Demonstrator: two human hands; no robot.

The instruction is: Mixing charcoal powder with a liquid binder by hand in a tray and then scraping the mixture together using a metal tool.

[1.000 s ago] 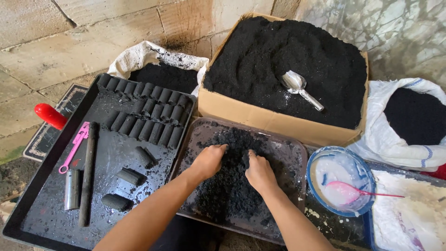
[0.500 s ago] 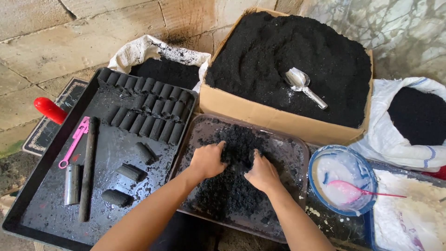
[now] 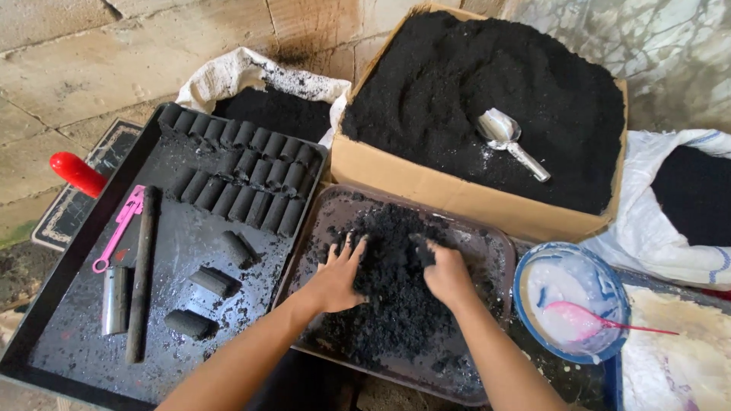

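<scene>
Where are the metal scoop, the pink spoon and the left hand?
metal scoop point(image 3: 499, 129), head view, on its shiny bowl.
pink spoon point(image 3: 575, 313), head view, on its bowl inside the dish.
left hand point(image 3: 339, 278), head view, on the back of the hand.

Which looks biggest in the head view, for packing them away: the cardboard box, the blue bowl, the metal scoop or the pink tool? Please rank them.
1. Cardboard box, by far.
2. Blue bowl.
3. Metal scoop and pink tool: similar length, too close to rank; the scoop sits farther from the camera.
</scene>
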